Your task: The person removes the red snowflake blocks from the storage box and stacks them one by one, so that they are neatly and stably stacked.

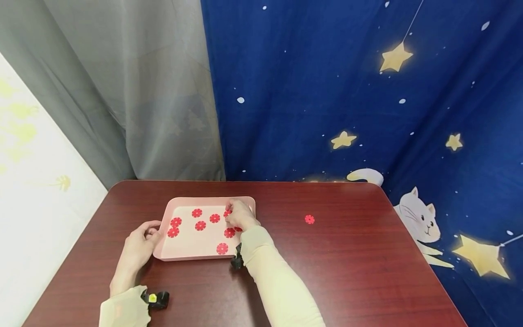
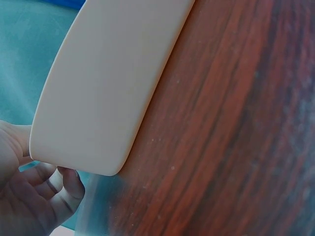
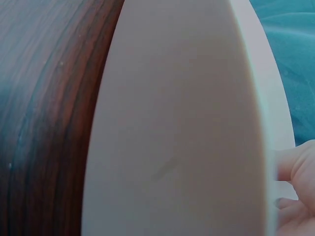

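Note:
A shallow pink tray (image 1: 192,252) on the table holds several red interlocking discs (image 1: 200,225), flower-shaped with notched edges. My left hand (image 1: 138,245) grips the tray's left end. In the left wrist view, the thumb and fingers of that hand (image 2: 37,191) are at the end of the tray (image 2: 108,93). Inside the tray's right part, my right hand (image 1: 242,214) pinches one red disc at its fingertips. More discs lie just under and beside that hand. The right wrist view has the tray's outer wall (image 3: 177,123) hiding most of the fingers.
One more red disc (image 1: 309,219) lies by itself on the brown wooden table (image 1: 347,263), right of the tray. Grey curtain (image 1: 171,91) and blue starry curtain (image 1: 294,91) hang behind the table's far edge. Black straps with devices (image 1: 157,299) are on the wrists.

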`<state>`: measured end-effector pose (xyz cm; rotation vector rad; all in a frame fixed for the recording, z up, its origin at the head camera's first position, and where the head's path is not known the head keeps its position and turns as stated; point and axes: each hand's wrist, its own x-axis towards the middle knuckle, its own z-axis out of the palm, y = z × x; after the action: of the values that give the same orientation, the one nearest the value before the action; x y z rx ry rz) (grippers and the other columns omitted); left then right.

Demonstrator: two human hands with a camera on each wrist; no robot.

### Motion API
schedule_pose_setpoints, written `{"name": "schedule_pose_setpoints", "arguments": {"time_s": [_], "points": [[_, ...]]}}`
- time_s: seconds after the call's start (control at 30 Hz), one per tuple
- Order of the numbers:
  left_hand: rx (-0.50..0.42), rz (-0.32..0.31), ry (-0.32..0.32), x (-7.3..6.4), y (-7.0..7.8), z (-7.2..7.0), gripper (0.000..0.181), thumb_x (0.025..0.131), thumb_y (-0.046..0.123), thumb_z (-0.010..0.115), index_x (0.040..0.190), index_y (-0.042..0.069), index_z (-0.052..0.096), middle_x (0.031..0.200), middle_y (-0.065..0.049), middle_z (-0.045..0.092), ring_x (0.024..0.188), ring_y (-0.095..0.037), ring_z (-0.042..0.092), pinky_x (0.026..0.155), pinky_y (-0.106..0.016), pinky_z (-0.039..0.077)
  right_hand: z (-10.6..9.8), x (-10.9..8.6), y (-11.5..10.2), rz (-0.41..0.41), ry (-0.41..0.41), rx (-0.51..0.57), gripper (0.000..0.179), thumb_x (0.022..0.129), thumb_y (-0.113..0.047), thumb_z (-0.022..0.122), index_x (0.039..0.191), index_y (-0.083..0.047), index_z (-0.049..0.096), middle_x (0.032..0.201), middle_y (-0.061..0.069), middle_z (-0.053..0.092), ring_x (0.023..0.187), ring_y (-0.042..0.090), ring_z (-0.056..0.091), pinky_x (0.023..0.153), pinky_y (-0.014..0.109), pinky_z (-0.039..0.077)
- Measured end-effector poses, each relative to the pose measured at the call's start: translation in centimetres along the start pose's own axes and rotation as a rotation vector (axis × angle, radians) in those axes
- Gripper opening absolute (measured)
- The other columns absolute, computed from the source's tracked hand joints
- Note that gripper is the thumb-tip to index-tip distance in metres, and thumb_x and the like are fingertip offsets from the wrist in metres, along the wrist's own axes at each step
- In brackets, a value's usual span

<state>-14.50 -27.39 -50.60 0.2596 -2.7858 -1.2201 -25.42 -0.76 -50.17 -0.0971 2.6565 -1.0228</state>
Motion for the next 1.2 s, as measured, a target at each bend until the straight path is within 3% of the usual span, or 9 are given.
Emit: {"name": "schedule_pose_setpoints", "arguments": {"time_s": [0.07, 0.3, 0.57, 0.77, 1.0, 1.2], "points": [[0.003, 0.003, 0.002, 0.0, 0.0, 0.0, 0.035, 0.099, 0.018, 0.057, 0.128, 0.0, 0.056, 0.096, -0.011, 0.058, 0.08, -0.021, 0.052, 0.062, -0.024, 0.041, 0.0, 0.0, 0.1, -0.005, -0.016, -0.013, 0.025, 0.081, -0.006, 0.078, 0.095, -0.016, 0.061, 0.086, 0.0, 0.057, 0.069, 0.019, 0.053, 0.051, 0.027, 0.044], [0.025, 0.025, 0.017, 0.2, 0.0, 0.0, 0.032, 0.097, 0.015, 0.057, 0.125, 0.001, 0.058, 0.094, -0.01, 0.059, 0.079, -0.02, 0.052, 0.063, -0.024, 0.041, -0.4, -0.3, 0.3, 0.001, -0.021, -0.055, 0.029, 0.081, -0.013, 0.08, 0.099, -0.016, 0.057, 0.077, 0.002, 0.055, 0.063, 0.017, 0.053, 0.051, 0.028, 0.043], [0.021, 0.023, 0.022, 0.3, 0.2, -0.1, 0.031, 0.097, 0.014, 0.057, 0.125, 0.001, 0.058, 0.094, -0.01, 0.059, 0.079, -0.021, 0.051, 0.063, -0.025, 0.04, -0.6, -0.5, 0.0, 0.004, -0.03, -0.096, 0.025, 0.082, -0.013, 0.08, 0.084, -0.013, 0.055, 0.071, 0.003, 0.055, 0.054, 0.017, 0.053, 0.048, 0.027, 0.042], [0.023, 0.018, 0.026, 0.2, 0.1, -0.2, 0.031, 0.096, 0.013, 0.057, 0.125, 0.001, 0.058, 0.093, -0.01, 0.059, 0.078, -0.02, 0.051, 0.062, -0.025, 0.04, -0.3, -0.3, -0.1, -0.017, -0.051, -0.04, 0.026, 0.082, -0.012, 0.079, 0.09, -0.014, 0.054, 0.073, 0.002, 0.057, 0.055, 0.018, 0.054, 0.047, 0.028, 0.043], [0.015, 0.009, 0.031, 0.2, -0.1, -0.1, 0.032, 0.096, 0.014, 0.057, 0.126, 0.001, 0.058, 0.093, -0.01, 0.059, 0.078, -0.019, 0.051, 0.062, -0.024, 0.04, -0.4, 0.1, 0.0, -0.143, -0.01, -0.032, 0.024, 0.08, -0.01, 0.08, 0.087, -0.013, 0.058, 0.069, 0.001, 0.056, 0.055, 0.016, 0.052, 0.048, 0.027, 0.041], [0.024, 0.014, 0.025, 0.2, -0.3, 0.1, 0.032, 0.096, 0.015, 0.057, 0.126, 0.002, 0.058, 0.091, -0.009, 0.058, 0.077, -0.019, 0.05, 0.064, -0.025, 0.039, -1.6, -0.2, -0.4, -0.188, -0.039, 0.139, 0.018, 0.082, -0.008, 0.078, 0.089, -0.009, 0.061, 0.07, 0.004, 0.057, 0.054, 0.017, 0.056, 0.048, 0.025, 0.043]]}}
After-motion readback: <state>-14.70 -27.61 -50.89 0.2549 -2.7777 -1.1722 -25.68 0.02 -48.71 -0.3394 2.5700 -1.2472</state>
